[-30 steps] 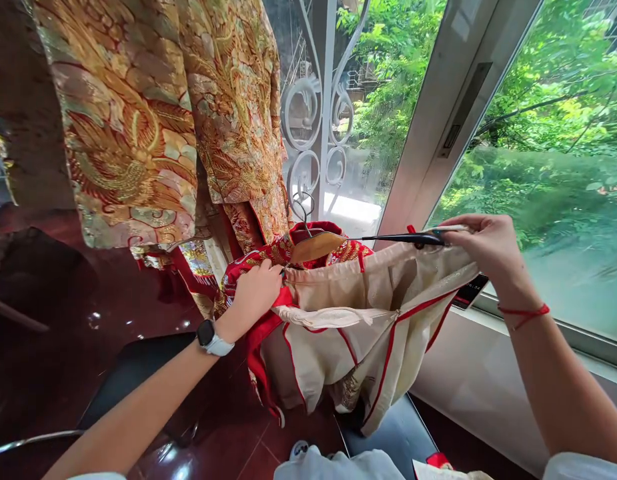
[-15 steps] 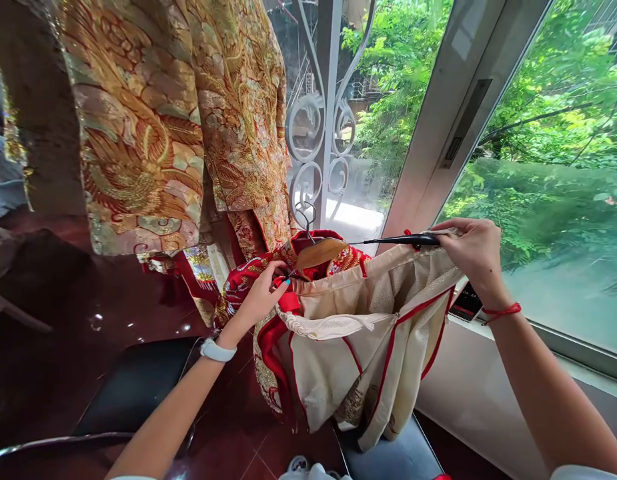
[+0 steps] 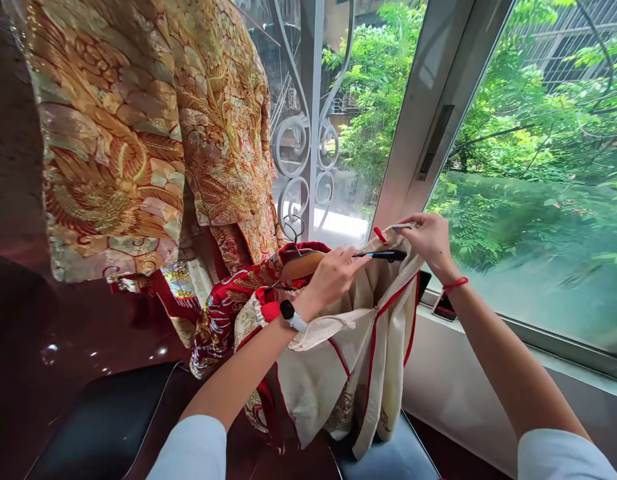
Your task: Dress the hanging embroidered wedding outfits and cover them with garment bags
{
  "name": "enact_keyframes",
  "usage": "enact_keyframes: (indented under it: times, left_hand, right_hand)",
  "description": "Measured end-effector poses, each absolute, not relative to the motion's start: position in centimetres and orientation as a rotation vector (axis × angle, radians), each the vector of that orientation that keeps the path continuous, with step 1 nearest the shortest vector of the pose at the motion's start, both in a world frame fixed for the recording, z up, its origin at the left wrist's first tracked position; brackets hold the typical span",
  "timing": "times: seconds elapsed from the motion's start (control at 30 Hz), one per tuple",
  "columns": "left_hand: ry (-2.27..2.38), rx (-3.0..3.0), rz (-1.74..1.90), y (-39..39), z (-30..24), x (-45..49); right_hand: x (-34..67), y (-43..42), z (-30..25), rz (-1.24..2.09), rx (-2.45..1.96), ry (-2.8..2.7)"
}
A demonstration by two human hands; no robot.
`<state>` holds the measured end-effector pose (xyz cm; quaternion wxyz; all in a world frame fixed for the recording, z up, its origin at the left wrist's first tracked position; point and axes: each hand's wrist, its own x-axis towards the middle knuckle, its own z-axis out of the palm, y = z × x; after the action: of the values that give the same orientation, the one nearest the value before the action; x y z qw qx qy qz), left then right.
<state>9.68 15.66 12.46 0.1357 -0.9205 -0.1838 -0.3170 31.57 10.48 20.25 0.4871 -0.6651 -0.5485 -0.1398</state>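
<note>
A cream skirt with red piping (image 3: 308, 387) hangs in front of me, its inner side partly showing. My right hand (image 3: 429, 241) pinches the raised corner of its waistband, near a small red loop (image 3: 379, 235). My left hand (image 3: 335, 277) reaches across the skirt's opening, fingers closed on the bar of a clip hanger beside its black clip (image 3: 391, 255). That clip lies inside the opening, apart from the pinched edge. Behind my left hand is a wooden hanger (image 3: 298, 267) carrying a red embroidered jacket (image 3: 223, 313). The clip hanger's far end is mostly hidden.
Gold embroidered garments (image 3: 113, 153) hang at the left. A window with a metal frame (image 3: 438, 140) and a scrolled grille (image 3: 293, 143) stand behind. A phone (image 3: 444, 308) leans on the sill. Black seats (image 3: 103, 407) are below.
My left hand has moved right from the skirt's left waistband to the hanger bar by the right clip. My right hand has left the clip and now pinches the waistband. The view has shifted right.
</note>
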Motion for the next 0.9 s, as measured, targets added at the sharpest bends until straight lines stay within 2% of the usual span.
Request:
enact_keyframes:
  times: [0.13,0.23,0.37,0.5,0.63,0.7,0.77,0.8,0.9]
  left_hand:
    - [-0.584,-2.661,-0.907,15.2,12.2,8.9]
    - [-0.630,-2.644,-0.927,14.6,12.3,8.9]
    - [-0.674,-2.674,-0.906,14.7,11.3,9.1]
    - [-0.711,-2.759,-0.821,15.5,10.6,8.6]
    - [-0.615,-2.878,-0.851,14.0,11.9,4.8]
    - [-0.806,-2.771,-1.165,12.0,12.3,1.1]
    - [-1.320,-2.381,-1.495,10.1,11.6,-2.8]
    - [-1.583,-2.186,-1.531,9.4,10.8,-4.4]
    - [-2.118,-1.969,-1.343,9.3,7.9,-7.5]
  right_hand:
    - [29.8,11.1,24.0,-0.373,-1.560,-1.449]
    - [27.0,8.7,23.7,-0.351,-1.528,-1.554]
    - [21.0,6.1,16.7,-0.246,-1.518,-1.475]
    - [17.5,7.0,8.5,-0.090,-1.517,-1.414]
    - [18.5,8.0,6.2,0.131,-1.420,-1.477]
    - [19.5,7.9,6.8,0.190,-1.430,-1.432]
    - [20.5,7.6,7.8,0.230,-1.472,-1.442]
    - [21.1,7.5,8.4,0.253,-1.501,-1.496]
    - [22.8,7.4,9.8,0.214,-1.678,-1.706]
